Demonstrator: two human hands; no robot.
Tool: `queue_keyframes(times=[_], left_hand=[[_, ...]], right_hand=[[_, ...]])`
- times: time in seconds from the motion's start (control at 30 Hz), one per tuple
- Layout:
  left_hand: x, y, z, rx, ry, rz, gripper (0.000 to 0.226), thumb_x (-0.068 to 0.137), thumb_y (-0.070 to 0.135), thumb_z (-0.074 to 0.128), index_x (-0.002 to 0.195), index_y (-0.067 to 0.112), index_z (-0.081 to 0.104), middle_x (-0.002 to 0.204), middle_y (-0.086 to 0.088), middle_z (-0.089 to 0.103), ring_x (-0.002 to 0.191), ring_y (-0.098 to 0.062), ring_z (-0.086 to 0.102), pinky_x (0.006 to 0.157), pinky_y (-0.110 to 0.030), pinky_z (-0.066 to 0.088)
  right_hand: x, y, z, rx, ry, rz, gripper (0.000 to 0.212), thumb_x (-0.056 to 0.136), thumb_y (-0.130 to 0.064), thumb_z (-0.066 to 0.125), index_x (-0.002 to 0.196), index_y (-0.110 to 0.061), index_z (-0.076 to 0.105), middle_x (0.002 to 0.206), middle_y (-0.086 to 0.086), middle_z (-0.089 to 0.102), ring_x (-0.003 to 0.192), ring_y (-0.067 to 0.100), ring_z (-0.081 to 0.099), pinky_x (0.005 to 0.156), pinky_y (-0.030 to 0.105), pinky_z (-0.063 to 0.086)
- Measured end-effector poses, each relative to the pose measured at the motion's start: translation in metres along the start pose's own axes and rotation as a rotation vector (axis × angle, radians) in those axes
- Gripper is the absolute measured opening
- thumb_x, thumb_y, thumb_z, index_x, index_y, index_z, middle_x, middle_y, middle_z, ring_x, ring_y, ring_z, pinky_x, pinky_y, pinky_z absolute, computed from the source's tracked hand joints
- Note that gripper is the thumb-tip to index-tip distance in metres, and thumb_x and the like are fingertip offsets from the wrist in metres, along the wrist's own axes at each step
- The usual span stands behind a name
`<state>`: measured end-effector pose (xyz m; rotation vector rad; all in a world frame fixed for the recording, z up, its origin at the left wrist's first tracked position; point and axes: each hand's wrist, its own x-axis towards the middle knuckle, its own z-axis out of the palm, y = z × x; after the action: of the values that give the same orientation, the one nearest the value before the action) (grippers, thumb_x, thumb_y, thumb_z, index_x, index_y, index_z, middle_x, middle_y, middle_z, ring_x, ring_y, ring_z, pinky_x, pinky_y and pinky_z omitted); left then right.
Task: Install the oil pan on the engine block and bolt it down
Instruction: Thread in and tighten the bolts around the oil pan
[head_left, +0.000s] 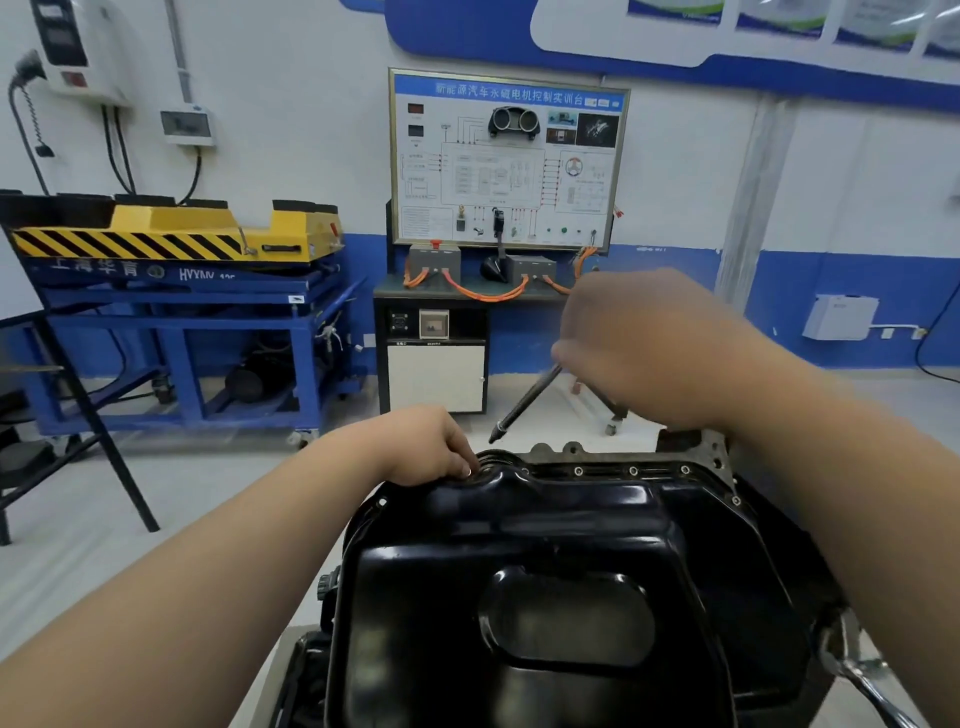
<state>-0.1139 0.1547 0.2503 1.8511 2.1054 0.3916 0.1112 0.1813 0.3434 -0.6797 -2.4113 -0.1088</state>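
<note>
A glossy black oil pan (550, 525) lies upside down on the engine block (696, 441), filling the lower middle of the head view. Several bolts (632, 471) sit in holes along its far flange. My left hand (426, 447) rests on the pan's far left corner, fingers curled down onto the flange; what they pinch is hidden. My right hand (644, 343), blurred, is raised above the far edge and grips a dark socket driver (524, 402) whose tip hangs just above the flange.
A blue lift cart carrying a yellow striped unit (171, 234) stands at the left. A training board on a cabinet (506, 161) faces me across the pale floor. A black stand leg (98, 421) slants at the left. A chrome handle (852, 670) sticks out at the lower right.
</note>
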Motion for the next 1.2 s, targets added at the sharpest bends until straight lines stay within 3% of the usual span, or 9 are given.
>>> queue_keyframes(times=[0.17,0.47,0.57,0.7,0.9,1.07,1.2], left_hand=[[0.000,0.003,-0.001,0.037,0.011,0.008,0.017,0.087,0.018,0.061,0.096,0.024,0.074,0.068,0.024,0.055,0.068,0.001,0.050,0.059,-0.012,0.035],[-0.006,0.005,-0.002,0.025,0.004,-0.001,0.018,0.090,0.016,0.056,0.087,0.029,0.068,0.079,0.020,0.060,0.061,-0.004,0.050,0.050,-0.010,0.032],[-0.006,0.005,-0.002,0.021,-0.002,-0.022,0.018,0.090,0.017,0.057,0.097,0.024,0.071,0.070,0.011,0.058,0.066,-0.009,0.051,0.057,-0.017,0.039],[-0.006,0.005,0.000,-0.016,0.005,-0.045,0.019,0.090,0.018,0.058,0.102,0.023,0.072,0.080,0.008,0.060,0.080,-0.012,0.054,0.072,-0.022,0.041],[-0.007,0.005,0.001,-0.025,0.015,-0.054,0.020,0.090,0.017,0.058,0.104,0.021,0.072,0.084,0.005,0.061,0.083,-0.013,0.053,0.074,-0.021,0.038],[-0.011,0.007,0.001,-0.033,0.035,-0.049,0.018,0.090,0.016,0.058,0.100,0.020,0.072,0.102,-0.005,0.069,0.094,-0.022,0.061,0.063,-0.020,0.040],[-0.013,0.005,0.002,-0.096,0.050,-0.059,0.018,0.090,0.016,0.059,0.099,0.024,0.072,0.102,0.000,0.068,0.088,-0.015,0.058,0.079,-0.023,0.043]], right_hand=[[-0.009,-0.025,0.010,-0.033,-0.109,-0.037,0.015,0.086,-0.041,0.058,0.085,-0.026,0.054,0.060,-0.013,0.048,0.059,0.005,0.047,0.054,0.027,0.037],[-0.019,-0.034,0.015,-0.067,-0.094,-0.067,0.013,0.087,-0.042,0.055,0.083,-0.034,0.045,0.059,-0.014,0.047,0.057,0.003,0.044,0.056,0.028,0.040],[-0.019,-0.036,0.015,-0.111,-0.088,-0.068,0.012,0.088,-0.043,0.053,0.085,-0.033,0.045,0.060,-0.013,0.048,0.057,0.005,0.044,0.056,0.028,0.039],[-0.019,-0.038,0.020,-0.176,-0.136,-0.094,0.013,0.089,-0.046,0.049,0.087,-0.035,0.043,0.065,-0.014,0.049,0.062,0.007,0.047,0.059,0.027,0.037],[-0.019,-0.038,0.015,-0.156,-0.088,-0.090,0.014,0.088,-0.044,0.051,0.086,-0.030,0.048,0.059,-0.012,0.048,0.058,0.006,0.045,0.055,0.029,0.043],[-0.018,-0.040,0.017,-0.203,-0.109,-0.088,0.014,0.089,-0.045,0.048,0.088,-0.032,0.045,0.066,-0.012,0.053,0.061,0.008,0.047,0.057,0.029,0.044],[-0.016,-0.045,0.018,-0.336,-0.121,-0.184,0.018,0.089,-0.048,0.044,0.084,-0.032,0.036,0.068,-0.009,0.052,0.065,0.019,0.052,0.049,0.027,0.030]])
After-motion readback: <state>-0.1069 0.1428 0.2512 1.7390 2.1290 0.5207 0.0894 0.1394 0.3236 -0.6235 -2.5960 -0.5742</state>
